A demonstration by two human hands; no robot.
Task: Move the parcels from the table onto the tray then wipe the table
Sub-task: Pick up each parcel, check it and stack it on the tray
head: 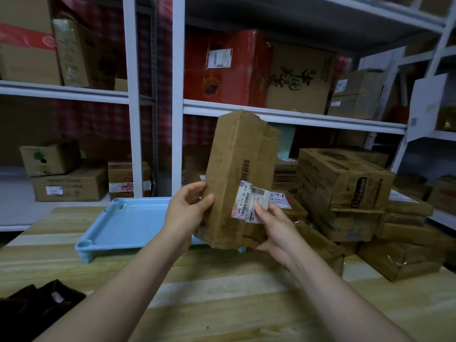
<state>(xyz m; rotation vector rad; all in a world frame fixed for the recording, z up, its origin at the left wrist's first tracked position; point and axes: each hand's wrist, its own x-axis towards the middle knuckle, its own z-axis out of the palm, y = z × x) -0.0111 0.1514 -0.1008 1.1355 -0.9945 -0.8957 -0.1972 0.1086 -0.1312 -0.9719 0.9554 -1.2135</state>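
left hand [188, 208] grips left edge of worn brown cardboard parcel [237, 174] | right hand [274, 230] grips its lower right, thumb on white label [249, 203] | parcel upright, frame centre, above light-blue plastic tray [128, 223] on pale wooden table [222, 304] | stacked brown cartons [345, 193] right

I see open room over the left of the light blue plastic tray [128, 218] and across the pale wooden table [222, 304]. The tall brown cardboard parcel [237, 174] (held upright) blocks the tray's right end; stacked brown cardboard boxes [345, 188] crowd the right, a dark cloth [42, 299] the near-left corner.
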